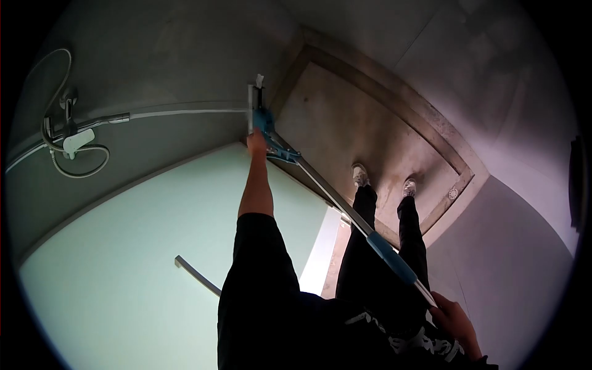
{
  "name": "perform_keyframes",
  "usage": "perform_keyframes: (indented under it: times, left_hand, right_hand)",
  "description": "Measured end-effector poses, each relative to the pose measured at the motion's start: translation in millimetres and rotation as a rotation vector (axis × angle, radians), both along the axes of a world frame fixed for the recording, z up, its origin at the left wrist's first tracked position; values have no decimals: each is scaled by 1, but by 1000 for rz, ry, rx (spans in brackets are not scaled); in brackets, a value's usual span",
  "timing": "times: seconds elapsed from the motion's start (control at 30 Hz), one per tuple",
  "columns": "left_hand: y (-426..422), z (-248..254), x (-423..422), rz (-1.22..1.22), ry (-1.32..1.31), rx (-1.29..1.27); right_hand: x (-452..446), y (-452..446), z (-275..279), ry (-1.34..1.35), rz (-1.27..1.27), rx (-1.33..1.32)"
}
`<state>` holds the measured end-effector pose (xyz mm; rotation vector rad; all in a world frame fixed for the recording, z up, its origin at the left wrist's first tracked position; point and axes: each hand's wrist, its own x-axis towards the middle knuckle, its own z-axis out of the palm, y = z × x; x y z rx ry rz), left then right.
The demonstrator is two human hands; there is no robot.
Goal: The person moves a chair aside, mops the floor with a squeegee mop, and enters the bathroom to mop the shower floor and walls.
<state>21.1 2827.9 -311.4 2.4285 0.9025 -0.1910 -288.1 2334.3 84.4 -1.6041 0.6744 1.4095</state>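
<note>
A long mop (333,195) with a metal pole, blue head fittings and a blue sleeve runs slantwise across the view. My left hand (256,143) reaches forward and is closed at its blue head (263,118), by a narrow pale strip; the exact finger placement is hard to see. Low on the right, my right hand (453,319) wraps around the pole near its lower end. The mop's head is raised beside the grey wall, close to the corner of the glass panel.
A shower mixer (77,140) with a hose and a rail is on the left wall. A pale green glass panel (142,228) with a bar handle (196,275) fills the lower left. My shoes (360,176) stand on a wet-looking floor with a round drain (453,193).
</note>
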Motion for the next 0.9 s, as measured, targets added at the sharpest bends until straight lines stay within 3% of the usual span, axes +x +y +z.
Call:
perform_keyframes:
  times: [0.03,0.07,0.1,0.13,0.23,0.33,0.4,0.43,0.5,0.6,0.67,0.7,0.77,0.8,0.87,0.9]
  left_hand:
    - [-5,-4,-1,137,84,-156]
    - [-13,6,-5,140,88,-150]
    - [-30,31,-11,80,68,-2]
    - [-47,51,-19,17,48,144]
    - [-96,75,-53,-13,-39,164]
    - [-118,80,-65,-35,-125,77]
    - [-91,86,-53,189,-16,33]
    - [-64,78,-50,194,-16,36]
    - [-21,48,-34,203,-33,31]
    - [5,26,-18,137,-170,5]
    - [1,22,-2,-164,-145,149]
    - [-4,23,5,-261,-143,197]
    - [-33,47,20,172,70,-230]
    - [-40,64,20,175,70,-228]
    - [-45,97,8,10,50,147]
    - [-43,97,0,-1,51,156]
  right_hand:
    - [-3,-5,1,65,-92,53]
    - [-5,-7,-7,147,-184,43]
    - [-4,-3,-20,33,-199,68]
    - [3,5,-35,7,-149,25]
    - [5,39,-96,-137,-83,7]
    - [12,64,-110,-152,-80,-10]
    - [15,60,-95,-264,-41,-81]
    - [13,59,-76,-354,-1,-137]
    - [29,47,-39,-274,4,-117]
    - [25,33,3,-41,41,-51]
    - [17,16,17,4,65,-53]
    - [13,5,20,-2,72,-58]
    - [5,-10,19,-53,-3,66]
    - [18,-7,15,78,-111,82]
    - [11,4,-22,3,-190,99]
    - [22,20,-38,61,-246,78]
